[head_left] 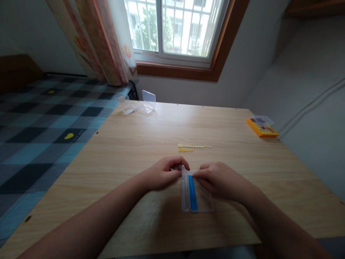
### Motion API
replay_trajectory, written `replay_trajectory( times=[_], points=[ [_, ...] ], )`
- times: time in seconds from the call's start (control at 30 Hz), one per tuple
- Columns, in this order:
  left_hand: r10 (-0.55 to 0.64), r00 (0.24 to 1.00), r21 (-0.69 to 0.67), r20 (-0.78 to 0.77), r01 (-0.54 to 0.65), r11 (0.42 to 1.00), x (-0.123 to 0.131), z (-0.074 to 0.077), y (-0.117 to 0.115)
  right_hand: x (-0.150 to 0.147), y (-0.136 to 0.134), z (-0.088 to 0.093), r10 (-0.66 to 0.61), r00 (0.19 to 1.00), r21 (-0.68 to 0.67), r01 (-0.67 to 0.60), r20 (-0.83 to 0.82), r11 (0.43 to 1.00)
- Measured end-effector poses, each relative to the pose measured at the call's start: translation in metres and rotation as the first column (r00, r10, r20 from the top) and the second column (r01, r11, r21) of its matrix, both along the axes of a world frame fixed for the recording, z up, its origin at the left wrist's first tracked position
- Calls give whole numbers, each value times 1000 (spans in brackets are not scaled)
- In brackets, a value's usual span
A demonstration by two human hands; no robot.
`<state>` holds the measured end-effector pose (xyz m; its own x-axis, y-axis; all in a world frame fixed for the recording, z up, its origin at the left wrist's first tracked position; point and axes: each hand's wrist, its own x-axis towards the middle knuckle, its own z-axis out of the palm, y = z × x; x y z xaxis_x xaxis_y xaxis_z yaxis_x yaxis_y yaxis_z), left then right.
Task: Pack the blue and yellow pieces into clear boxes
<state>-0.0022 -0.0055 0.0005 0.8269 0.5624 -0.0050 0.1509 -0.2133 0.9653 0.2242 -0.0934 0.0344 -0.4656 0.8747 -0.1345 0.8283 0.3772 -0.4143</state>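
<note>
Bright daylight from the window point(178, 27) overexposes its panes, leaving the room dim, with wide-angle bending at the edges.

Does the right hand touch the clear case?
Touching. The head view shows the right hand resting on the clear case, fingertips at its blue strip.

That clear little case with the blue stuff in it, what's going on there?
A person at a wooden table has both hands on a small clear plastic case holding a row of blue pieces. The left hand grips its upper left edge. The right hand has its fingertips at the top of the blue row; whether they pinch it is unclear. Short rows of yellow pieces lie just beyond, apart from the case.
</note>
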Motion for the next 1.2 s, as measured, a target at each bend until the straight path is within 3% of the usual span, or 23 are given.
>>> replay_trajectory(
  times=[0.43,0.63,0.8,0.93,1.03,1.2],
  points=[
    [11,1000,-8,-14,-11,1000,-1,3,-2,4,0,0,14,998,52,-10,-66,999],
    [0,1000,-37,5,1,999,-1,-2,2,23,4,4,18,993,129,-3,-113,992],
    [5,994,-172,107,13,985,0,-11,3,44,8,12,40,992,71,-32,-122,997],
    [56,991,-295,125,-16,955,0,-14,3,42,9,11,58,994,-46,-63,-91,997],
    [81,989,-283,121,-44,958,1,-12,2,35,9,3,59,996,-90,-65,-67,994],
    [184,976,-187,120,-160,969,0,-3,4,27,12,-8,90,991,-49,-95,-95,994]
  ],
)
